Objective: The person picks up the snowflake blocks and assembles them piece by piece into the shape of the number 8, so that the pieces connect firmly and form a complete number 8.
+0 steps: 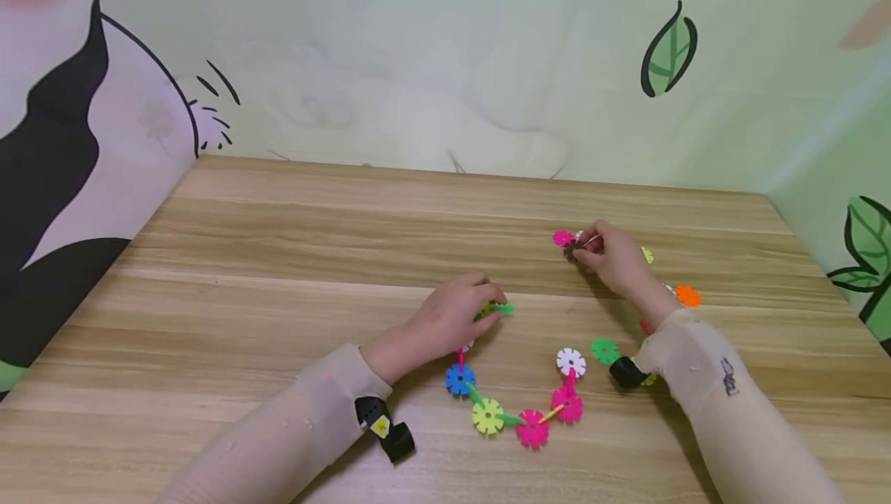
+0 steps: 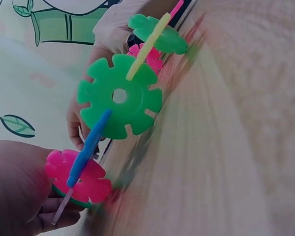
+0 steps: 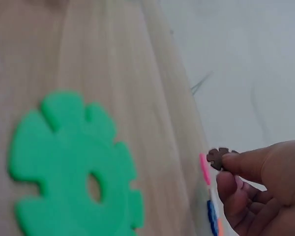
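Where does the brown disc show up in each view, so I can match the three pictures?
Head: the brown disc is right of centre, just above mid-height, pinched in the right hand.
Left wrist: I cannot make it out for sure; only a small dark bit shows near that hand's fingertips.
Right wrist: the brown disc is right of centre, below mid-height, at the thumb tip.
Shared landmark: the right hand, visible in all three.

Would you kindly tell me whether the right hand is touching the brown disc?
Touching: the right wrist view shows the right hand gripping the brown disc, its thumb overlapping the disc's edge.
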The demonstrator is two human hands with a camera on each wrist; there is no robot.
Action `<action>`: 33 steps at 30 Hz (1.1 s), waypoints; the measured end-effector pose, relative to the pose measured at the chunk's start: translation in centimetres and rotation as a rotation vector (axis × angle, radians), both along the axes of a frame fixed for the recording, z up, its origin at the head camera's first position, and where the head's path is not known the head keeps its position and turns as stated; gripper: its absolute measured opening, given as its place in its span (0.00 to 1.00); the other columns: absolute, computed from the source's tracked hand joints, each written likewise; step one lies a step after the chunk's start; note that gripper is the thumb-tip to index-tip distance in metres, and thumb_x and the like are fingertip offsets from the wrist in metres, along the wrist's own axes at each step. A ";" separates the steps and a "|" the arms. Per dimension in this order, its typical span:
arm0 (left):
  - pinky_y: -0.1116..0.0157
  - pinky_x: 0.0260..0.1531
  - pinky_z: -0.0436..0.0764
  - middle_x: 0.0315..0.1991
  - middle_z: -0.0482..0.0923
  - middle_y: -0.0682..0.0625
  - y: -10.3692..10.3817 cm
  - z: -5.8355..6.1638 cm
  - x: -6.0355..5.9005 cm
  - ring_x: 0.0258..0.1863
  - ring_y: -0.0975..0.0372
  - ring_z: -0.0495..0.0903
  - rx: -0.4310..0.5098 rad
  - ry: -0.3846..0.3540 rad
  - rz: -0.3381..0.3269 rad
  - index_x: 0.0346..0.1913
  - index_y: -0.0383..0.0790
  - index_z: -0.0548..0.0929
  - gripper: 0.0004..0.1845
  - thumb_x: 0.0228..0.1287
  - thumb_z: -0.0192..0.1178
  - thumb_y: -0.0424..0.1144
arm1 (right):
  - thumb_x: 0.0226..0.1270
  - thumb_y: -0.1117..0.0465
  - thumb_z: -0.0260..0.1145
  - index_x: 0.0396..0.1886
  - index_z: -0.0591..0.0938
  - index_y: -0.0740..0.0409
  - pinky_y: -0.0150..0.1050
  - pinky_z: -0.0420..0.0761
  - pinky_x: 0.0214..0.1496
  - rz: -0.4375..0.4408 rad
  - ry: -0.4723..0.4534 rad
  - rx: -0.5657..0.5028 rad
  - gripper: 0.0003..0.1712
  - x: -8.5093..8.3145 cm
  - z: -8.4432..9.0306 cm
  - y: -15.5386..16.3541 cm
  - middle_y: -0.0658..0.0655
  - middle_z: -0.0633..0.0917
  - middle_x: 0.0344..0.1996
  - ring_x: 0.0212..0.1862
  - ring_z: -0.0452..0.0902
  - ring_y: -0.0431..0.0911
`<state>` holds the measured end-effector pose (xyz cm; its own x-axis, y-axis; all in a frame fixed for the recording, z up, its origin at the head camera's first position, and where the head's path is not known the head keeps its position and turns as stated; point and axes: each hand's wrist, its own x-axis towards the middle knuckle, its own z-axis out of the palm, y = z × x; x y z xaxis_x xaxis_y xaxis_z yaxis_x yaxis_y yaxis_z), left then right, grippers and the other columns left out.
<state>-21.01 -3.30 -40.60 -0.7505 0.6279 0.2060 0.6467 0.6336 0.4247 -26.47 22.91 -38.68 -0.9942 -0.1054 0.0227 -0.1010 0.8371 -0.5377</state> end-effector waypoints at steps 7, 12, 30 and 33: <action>0.64 0.42 0.82 0.42 0.81 0.48 0.0 0.0 0.1 0.40 0.59 0.82 -0.001 0.015 0.003 0.43 0.39 0.85 0.08 0.65 0.61 0.38 | 0.74 0.63 0.54 0.47 0.72 0.69 0.31 0.71 0.19 0.142 -0.161 -0.274 0.12 2.2 0.4 -0.4 0.55 0.77 0.23 0.19 0.73 0.39; 0.63 0.43 0.82 0.41 0.82 0.47 0.0 0.0 0.1 0.40 0.58 0.82 -0.013 0.044 0.013 0.43 0.38 0.86 0.09 0.65 0.61 0.39 | 0.75 0.63 0.52 0.47 0.73 0.69 0.30 0.71 0.17 0.218 -0.251 -0.389 0.12 3.7 -0.1 -1.5 0.55 0.78 0.23 0.19 0.74 0.38; 0.64 0.41 0.82 0.38 0.82 0.49 0.1 -0.5 0.1 0.38 0.59 0.82 0.044 0.077 0.024 0.40 0.39 0.86 0.07 0.65 0.61 0.38 | 0.73 0.66 0.54 0.47 0.76 0.73 0.28 0.72 0.19 0.298 -0.289 -0.458 0.12 5.7 -1.9 -4.4 0.54 0.79 0.23 0.20 0.75 0.38; 0.64 0.41 0.82 0.38 0.83 0.49 0.2 -0.5 0.1 0.38 0.59 0.83 0.059 0.076 0.032 0.40 0.39 0.86 0.07 0.66 0.60 0.38 | 0.73 0.66 0.55 0.46 0.77 0.71 0.28 0.71 0.19 0.302 -0.278 -0.439 0.11 5.7 -1.9 -4.4 0.54 0.78 0.23 0.21 0.74 0.38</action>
<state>-20.87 -3.15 -41.15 -0.7511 0.5886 0.2991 0.6580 0.6299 0.4126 -20.77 18.52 -40.59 -0.8968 -0.4235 -0.1283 -0.1057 0.4866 -0.8672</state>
